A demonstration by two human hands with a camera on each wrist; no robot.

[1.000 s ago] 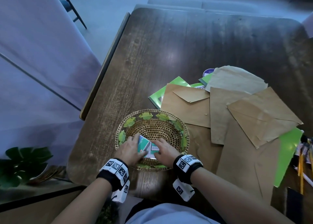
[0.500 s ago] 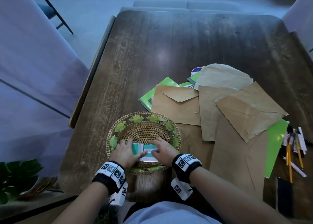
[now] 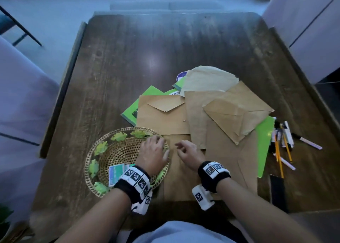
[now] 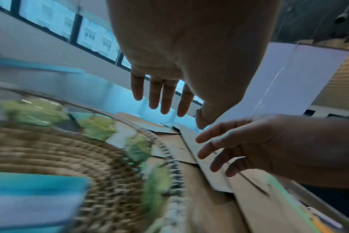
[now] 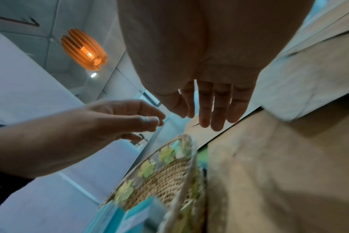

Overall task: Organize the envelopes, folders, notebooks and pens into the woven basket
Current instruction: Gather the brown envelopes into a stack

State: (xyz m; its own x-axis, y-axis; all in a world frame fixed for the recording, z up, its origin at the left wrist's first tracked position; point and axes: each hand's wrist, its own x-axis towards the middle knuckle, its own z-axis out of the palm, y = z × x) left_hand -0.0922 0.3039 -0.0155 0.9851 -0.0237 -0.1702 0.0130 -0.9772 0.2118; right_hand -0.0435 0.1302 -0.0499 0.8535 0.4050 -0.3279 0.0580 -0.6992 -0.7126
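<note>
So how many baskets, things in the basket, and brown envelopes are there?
Woven basket: 1
Teal booklet inside it: 1
Brown envelopes: 5 that I can tell apart; they overlap, so more may be hidden
Total: 7

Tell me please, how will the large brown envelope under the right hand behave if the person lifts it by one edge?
The large brown envelope looks thin, creased paper, so it would probably sag and bend. It seems light. Other envelopes overlap it, so lifting may drag them. The right hand hovers above it, holding nothing.
</note>
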